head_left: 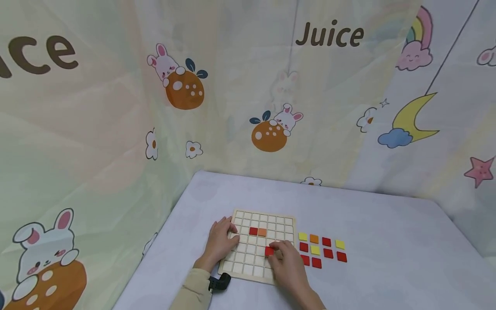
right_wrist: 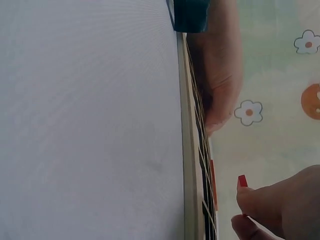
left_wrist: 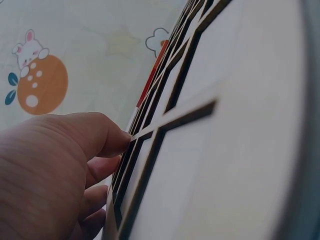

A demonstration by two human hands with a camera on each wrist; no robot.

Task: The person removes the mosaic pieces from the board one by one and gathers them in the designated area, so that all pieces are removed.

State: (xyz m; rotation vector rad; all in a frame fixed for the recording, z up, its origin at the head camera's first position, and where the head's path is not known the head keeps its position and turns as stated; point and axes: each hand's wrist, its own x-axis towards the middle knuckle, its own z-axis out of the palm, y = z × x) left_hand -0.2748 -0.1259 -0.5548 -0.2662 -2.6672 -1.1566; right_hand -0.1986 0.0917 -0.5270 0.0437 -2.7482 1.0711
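Note:
A light wooden board with a grid of square cells lies on the table. My left hand holds its left edge; in the left wrist view, the curled fingers of that hand meet the edge. One dark red tile and one orange tile sit side by side in upper cells. Between thumb and fingertips my right hand pinches a red tile over the right part of the board. The right wrist view shows this tile raised off the grid.
Several loose square tiles, red, yellow and orange, lie right of the board, among them a yellow tile and a red tile. A black band is on the left wrist. Printed curtains stand behind the white table.

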